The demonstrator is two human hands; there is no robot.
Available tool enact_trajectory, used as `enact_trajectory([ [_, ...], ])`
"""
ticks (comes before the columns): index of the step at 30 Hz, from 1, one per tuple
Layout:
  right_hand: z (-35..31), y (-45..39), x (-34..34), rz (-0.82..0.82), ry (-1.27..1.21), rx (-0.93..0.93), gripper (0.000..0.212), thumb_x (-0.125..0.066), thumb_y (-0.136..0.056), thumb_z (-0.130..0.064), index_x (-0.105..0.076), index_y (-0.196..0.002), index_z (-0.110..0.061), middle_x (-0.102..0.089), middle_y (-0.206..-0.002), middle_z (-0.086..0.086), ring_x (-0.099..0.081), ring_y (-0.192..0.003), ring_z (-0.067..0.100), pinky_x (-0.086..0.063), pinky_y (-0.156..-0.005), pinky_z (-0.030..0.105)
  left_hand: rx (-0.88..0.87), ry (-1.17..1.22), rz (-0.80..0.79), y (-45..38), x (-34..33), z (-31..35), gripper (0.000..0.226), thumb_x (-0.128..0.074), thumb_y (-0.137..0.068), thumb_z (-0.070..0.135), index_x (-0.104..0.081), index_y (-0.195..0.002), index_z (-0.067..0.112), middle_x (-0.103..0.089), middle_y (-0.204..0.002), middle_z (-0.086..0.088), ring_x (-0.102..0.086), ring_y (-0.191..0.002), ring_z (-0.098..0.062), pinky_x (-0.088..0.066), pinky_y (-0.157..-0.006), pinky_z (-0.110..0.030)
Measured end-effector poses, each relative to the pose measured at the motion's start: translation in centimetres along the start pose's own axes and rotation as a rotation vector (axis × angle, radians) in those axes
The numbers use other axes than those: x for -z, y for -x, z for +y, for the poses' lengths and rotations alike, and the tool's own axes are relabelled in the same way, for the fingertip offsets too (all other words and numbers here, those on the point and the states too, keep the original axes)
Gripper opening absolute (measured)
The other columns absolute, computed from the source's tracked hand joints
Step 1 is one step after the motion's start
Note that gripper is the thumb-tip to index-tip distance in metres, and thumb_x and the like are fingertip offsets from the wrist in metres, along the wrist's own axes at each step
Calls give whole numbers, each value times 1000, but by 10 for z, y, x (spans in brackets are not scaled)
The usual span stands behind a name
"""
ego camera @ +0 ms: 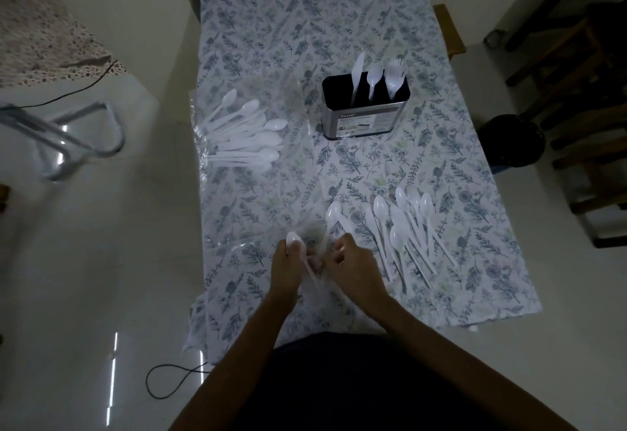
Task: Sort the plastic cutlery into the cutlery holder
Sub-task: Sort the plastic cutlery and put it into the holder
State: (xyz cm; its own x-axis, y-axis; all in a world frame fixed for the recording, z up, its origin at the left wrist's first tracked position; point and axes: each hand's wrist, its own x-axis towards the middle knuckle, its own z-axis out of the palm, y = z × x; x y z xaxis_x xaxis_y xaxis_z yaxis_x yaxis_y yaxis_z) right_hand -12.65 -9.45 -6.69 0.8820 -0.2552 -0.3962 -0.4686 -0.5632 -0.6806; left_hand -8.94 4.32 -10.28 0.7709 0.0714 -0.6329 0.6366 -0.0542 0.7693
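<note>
Left hand: fingers curled round a white plastic spoon.
Right hand: pinching a thin, blurred piece.
Risk: mis-slotting in the cutlery holder; spoons look alike.

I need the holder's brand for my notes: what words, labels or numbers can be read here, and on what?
"Kosxa", or close to it; the letters are blurred: top left of the label on the cutlery holder.
Smaller print and picture lower on that label: too small to read.
Nothing else carries text.
</note>
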Motion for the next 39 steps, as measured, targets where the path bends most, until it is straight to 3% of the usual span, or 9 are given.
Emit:
enact_trajectory([
  [7,2,-46,-18,18,197,-126,39,-71,-82,-35,-53,-105,-9,-66,-92,12,-67,-83,30,-59,-69,39,6,53,-30,0,7,5,46,-46,-106,46,-59,-110,2,-60,-89,-10,-55,-68,-17,-49,-56,-30],
  [12,14,-18,7,52,36,-152,21,-72,-83,-24,-56,-92,-14,-65,-77,0,-63,-66,15,-50,-53,25,22,39,-78,-3,-5,7,32,-63,-100,41,-65,-104,9,-65,-88,-9,-60,-74,-21,-52,-60,-32],
  [14,13,4,17,-12,-2,-75,16,-72,-83,-23,-58,-91,-18,-66,-75,-4,-63,-64,10,-52,-56,24,47,63,-141,-2,-16,9,26,-68,-97,38,-68,-93,12,-68,-84,-8,-64,-78,-26,-55,-64,-36],
  [18,10,30,28,-166,71,92,21,-72,-84,-33,-68,-101,-19,-73,-85,-6,-67,-73,5,-54,-69,22,135,166,-235,2,-36,11,36,-70,-96,34,-61,-114,5,-71,-98,-16,-72,-82,-27,-60,-71,-41],
  [24,54,-11,55,189,320,-7,22,-61,-97,-31,-59,-102,-10,-64,-88,4,-63,-74,16,-51,-60,22,67,98,-191,3,-34,2,24,-60,-103,30,-63,-111,8,-66,-85,-10,-62,-64,-18,-53,-60,-37],
  [27,70,-33,58,164,466,-70,29,-58,-96,-36,-56,-105,-9,-64,-93,9,-65,-82,23,-55,-69,33,89,103,-213,3,-32,6,19,-67,-100,28,-60,-106,12,-61,-75,-6,-52,-53,-13,-46,-50,-30],
  [34,73,-34,57,165,457,-89,17,-59,-93,-26,-61,-93,-10,-67,-83,5,-66,-74,19,-58,-65,33,110,73,-224,2,-40,6,45,-76,-92,37,-58,-119,6,-62,-83,-8,-57,-60,-15,-49,-54,-32],
  [37,59,-10,59,141,255,-5,11,-69,-91,-24,-66,-91,-13,-70,-83,-2,-66,-70,10,-54,-64,16,125,79,-245,2,-47,11,61,-80,-83,46,-60,-119,0,-68,-85,-10,-66,-69,-21,-56,-59,-35],
  [39,49,10,56,71,222,86,10,-73,-88,-24,-69,-89,-16,-73,-81,-5,-63,-65,2,-43,-60,2,142,71,-246,2,-54,14,68,-82,-78,55,-63,-123,8,-75,-99,-10,-74,-88,-26,-62,-77,-45],
])
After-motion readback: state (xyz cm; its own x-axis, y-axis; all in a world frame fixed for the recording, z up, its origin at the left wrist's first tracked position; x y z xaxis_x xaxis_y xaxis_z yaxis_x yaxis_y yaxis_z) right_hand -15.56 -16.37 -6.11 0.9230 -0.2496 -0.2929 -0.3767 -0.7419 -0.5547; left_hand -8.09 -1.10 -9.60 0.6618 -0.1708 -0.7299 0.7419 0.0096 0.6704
